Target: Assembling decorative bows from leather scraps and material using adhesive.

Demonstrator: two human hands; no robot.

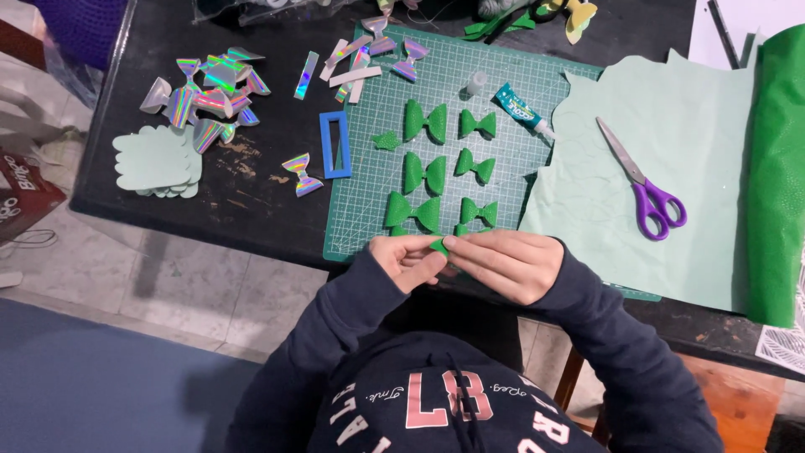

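- The left hand (408,258) and right hand (501,262) met at the near edge of the green cutting mat (369,226), each grip pinched on one small green glitter piece (438,246), held between the fingertips as if being folded.
- Six finished green bows (426,122) lay in two rows on the mat, just beyond the hands.
- A glue tube (520,109) rested beside the rows, within reach.
- Purple-handled scissors (644,186) lay on pale green sheet material (671,126) to the right.
- Holographic bow pieces (205,96) were heaped apart on the black table (260,201), to the left.

Six finished green bows (426,122) on the cutting mat (537,84), one glue tube (521,109), one pair of scissors (641,180), one blue frame (334,144)
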